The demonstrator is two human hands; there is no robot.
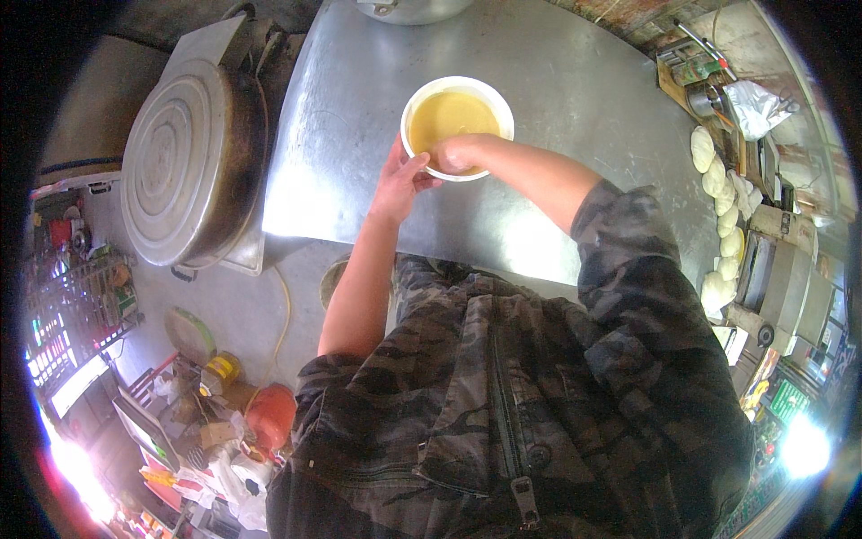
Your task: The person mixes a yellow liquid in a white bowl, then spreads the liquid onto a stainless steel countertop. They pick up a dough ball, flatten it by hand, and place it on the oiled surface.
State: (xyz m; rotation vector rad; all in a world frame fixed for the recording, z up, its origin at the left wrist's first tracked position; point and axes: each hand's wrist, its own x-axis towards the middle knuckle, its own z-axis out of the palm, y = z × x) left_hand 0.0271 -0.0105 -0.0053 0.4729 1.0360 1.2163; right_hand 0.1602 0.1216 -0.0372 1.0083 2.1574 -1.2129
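Observation:
A round white plastic tub with yellow liquid in it is on a bare metal worktop. My left hand grips the tub's near left side, its thumb by the rim and the fingers against the outer wall. Over the near rim reaches my right hand, dipped inside the tub at the liquid. Its fingertips are hidden, so I cannot tell whether they hold anything.
Along the worktop's right edge runs a row of pale dough pieces. A large round metal lid covers a deep pan on the left. A metal pot stands at the far edge. Bags and an orange-red container lie lower left.

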